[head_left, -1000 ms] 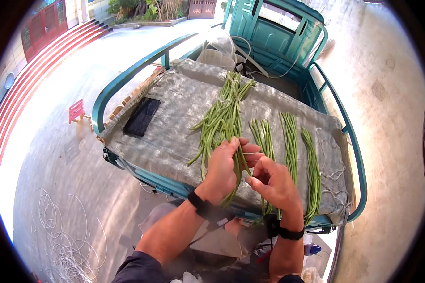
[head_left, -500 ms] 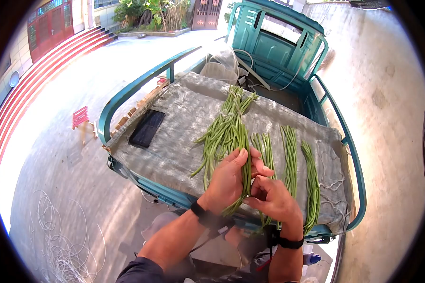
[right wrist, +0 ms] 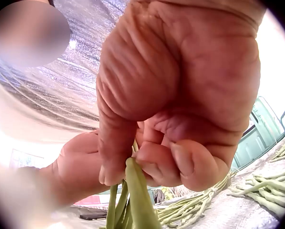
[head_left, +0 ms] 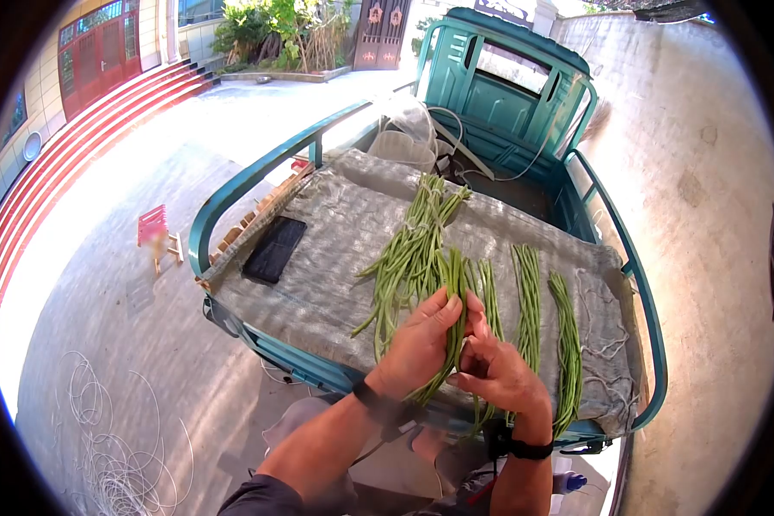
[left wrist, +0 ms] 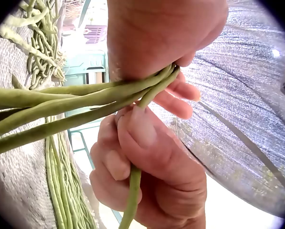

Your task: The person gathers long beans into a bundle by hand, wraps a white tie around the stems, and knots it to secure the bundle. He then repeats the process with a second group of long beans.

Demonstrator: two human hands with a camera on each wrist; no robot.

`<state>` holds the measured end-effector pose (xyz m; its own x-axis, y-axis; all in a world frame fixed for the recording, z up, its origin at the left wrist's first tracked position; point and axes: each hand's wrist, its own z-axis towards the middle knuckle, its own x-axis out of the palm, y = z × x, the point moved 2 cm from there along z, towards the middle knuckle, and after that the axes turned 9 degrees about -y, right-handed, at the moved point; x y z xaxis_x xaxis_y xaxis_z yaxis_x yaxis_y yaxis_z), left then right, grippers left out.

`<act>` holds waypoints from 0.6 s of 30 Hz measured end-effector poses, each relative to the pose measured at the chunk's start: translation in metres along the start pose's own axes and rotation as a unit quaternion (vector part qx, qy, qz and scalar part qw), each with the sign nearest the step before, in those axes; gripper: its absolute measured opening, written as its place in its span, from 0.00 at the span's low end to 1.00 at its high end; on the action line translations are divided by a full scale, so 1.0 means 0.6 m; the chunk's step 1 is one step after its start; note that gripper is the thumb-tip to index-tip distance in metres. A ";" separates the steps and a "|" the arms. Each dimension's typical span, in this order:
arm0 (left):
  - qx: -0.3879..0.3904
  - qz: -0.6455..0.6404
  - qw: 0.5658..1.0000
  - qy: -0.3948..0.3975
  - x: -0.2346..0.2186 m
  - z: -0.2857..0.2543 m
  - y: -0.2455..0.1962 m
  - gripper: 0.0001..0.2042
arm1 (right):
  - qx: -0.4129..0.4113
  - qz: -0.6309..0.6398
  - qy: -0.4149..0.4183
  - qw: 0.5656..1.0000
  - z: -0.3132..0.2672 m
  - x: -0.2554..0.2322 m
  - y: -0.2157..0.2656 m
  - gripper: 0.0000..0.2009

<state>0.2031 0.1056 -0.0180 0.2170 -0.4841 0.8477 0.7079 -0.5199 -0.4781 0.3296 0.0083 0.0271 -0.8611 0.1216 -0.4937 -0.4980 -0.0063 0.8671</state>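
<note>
In the head view my left hand [head_left: 417, 340] grips a small bunch of long green beans [head_left: 452, 273] whose lower ends trail toward the near edge. My right hand [head_left: 509, 377] is close beside it, at the bunch. The left wrist view shows the right thumb [left wrist: 145, 136] and curled fingers pinching a single bean [left wrist: 133, 195] below the others. A larger pile of long beans [head_left: 404, 258], tied near its far end, lies just beyond the left hand. Right of the hands are several slimmer bundles, among them a middle bundle [head_left: 527, 297] and a rightmost bundle [head_left: 567, 361].
A grey woven sheet [head_left: 327, 249] covers the bed of a teal cargo vehicle [head_left: 494, 82] with side rails [head_left: 654, 318]. A black phone [head_left: 274, 249] lies at its left. White strings [head_left: 602, 331] lie at the right. Behind the sheet stands a pale bucket [head_left: 404, 148].
The right hand has come closer to the left hand and the bunch. The left hand keeps its grip on the beans. The head view has tilted up, so everything sits lower in it.
</note>
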 end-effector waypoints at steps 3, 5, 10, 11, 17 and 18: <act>0.008 0.010 1.000 -0.009 0.004 -0.001 -0.001 0.14 | -0.042 -0.052 0.015 0.998 0.004 -0.004 -0.003 0.15; 0.016 0.024 0.999 -0.020 0.004 -0.001 -0.002 0.13 | -0.048 -0.054 0.010 0.997 0.003 -0.003 0.001 0.15; 0.024 0.013 0.999 -0.031 0.007 -0.001 -0.009 0.13 | -0.032 -0.009 0.018 0.999 0.007 -0.007 -0.038 0.13; 0.021 0.011 0.999 -0.033 0.007 0.000 -0.014 0.13 | -0.024 -0.018 0.020 0.999 0.010 -0.014 -0.045 0.11; 0.018 -0.022 0.992 -0.123 -0.009 0.003 -0.023 0.12 | 0.041 -0.083 -0.028 0.995 0.006 -0.061 -0.091 0.11; 0.022 -0.029 0.991 -0.131 -0.012 0.007 -0.029 0.12 | 0.048 -0.083 -0.049 0.994 0.006 -0.074 -0.107 0.11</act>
<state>0.1920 0.1208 -0.0148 0.3375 -0.2527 0.9068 0.7518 -0.5073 -0.4212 0.4001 0.0066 -0.0067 -0.7519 0.2090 -0.6253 -0.6158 0.1158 0.7793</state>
